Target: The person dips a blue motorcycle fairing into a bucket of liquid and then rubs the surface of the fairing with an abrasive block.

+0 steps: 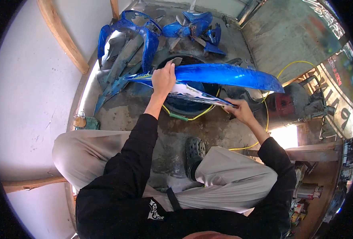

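In the head view, the left hand [163, 79] clamps the narrow end of a blue motorcycle body panel [224, 75] above a black tub [190, 109], a thin grey piece [177, 61] jutting past it; the right hand [242, 110] pinches the decal-striped lower arm's tip. The upper arm's right end is unsupported: a slackened left grip could let it twist and scrape the tub.
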Tool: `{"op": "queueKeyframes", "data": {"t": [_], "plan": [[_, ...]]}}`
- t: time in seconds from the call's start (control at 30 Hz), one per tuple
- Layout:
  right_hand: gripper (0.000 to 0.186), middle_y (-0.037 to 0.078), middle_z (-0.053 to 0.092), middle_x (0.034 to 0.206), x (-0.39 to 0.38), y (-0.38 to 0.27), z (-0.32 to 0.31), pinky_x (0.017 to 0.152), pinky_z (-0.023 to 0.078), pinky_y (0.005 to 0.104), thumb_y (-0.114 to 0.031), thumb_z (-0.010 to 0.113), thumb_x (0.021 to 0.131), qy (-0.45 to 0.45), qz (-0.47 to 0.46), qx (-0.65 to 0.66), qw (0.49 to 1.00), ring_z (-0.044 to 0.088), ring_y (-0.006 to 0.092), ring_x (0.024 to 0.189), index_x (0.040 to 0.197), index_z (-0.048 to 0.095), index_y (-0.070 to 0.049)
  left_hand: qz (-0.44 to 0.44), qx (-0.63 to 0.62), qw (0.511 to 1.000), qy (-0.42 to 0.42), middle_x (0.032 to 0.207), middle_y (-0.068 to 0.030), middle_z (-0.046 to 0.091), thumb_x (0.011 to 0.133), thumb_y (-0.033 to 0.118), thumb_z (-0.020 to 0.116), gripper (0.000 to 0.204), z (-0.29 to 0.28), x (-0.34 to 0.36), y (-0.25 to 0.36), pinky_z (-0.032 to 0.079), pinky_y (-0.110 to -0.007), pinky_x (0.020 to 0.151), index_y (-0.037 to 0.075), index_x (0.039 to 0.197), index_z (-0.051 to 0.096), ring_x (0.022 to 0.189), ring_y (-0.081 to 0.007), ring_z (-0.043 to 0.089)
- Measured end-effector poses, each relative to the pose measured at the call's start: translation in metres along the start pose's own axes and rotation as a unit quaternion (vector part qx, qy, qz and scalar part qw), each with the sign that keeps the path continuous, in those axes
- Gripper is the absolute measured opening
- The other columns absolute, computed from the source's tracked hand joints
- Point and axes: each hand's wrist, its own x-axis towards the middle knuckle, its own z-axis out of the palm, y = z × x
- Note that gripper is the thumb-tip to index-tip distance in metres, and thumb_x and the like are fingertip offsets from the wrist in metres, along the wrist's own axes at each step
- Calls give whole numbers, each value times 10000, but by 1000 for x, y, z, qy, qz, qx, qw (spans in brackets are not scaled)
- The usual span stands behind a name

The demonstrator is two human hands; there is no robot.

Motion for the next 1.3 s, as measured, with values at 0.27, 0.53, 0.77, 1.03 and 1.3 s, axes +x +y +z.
{"op": "queueKeyframes", "data": {"t": [0.27,0.53,0.77,1.03,1.3], "plan": [[498,206,768,1055,5,-122,-47,844,570,429,-355,866,853,10,4,-66,998,723,378,963,1215,761,-29,22,-46,997,50,854,-231,748,1060,250,551,292,-10,-5,4,537,-542,709,90,1202,749,739,-439,709],[703,171,706,1042,41,-117,-27,792,542,472,-680,710,875,218,-285,-437,825,692,347,990,1131,727,-25,143,-105,980,91,1037,-167,765,1052,156,565,250,-3,-10,18,471,-448,721,37,1191,736,790,-353,685],[670,156,674,912,52,-118,-34,737,574,479,-675,792,796,207,-273,-415,843,713,374,841,1041,743,-53,45,-200,975,80,1188,-281,713,1094,143,488,335,-30,-3,-1,489,-476,1027,-47,1301,672,1171,-436,662],[652,156,703,913,59,-103,-49,696,583,478,-679,762,838,188,-288,-422,839,720,387,796,1037,736,-58,-33,-131,985,105,1173,-297,725,1075,113,519,375,-49,-10,-38,552,-471,897,-56,1395,613,1049,-445,725],[612,185,722,887,74,-94,-48,678,573,503,-658,670,937,190,-244,-435,845,719,402,783,1040,718,-57,37,-161,986,23,1246,-282,703,1051,91,536,393,-11,-34,-6,531,-509,879,-44,1417,591,1010,-479,691]]}}
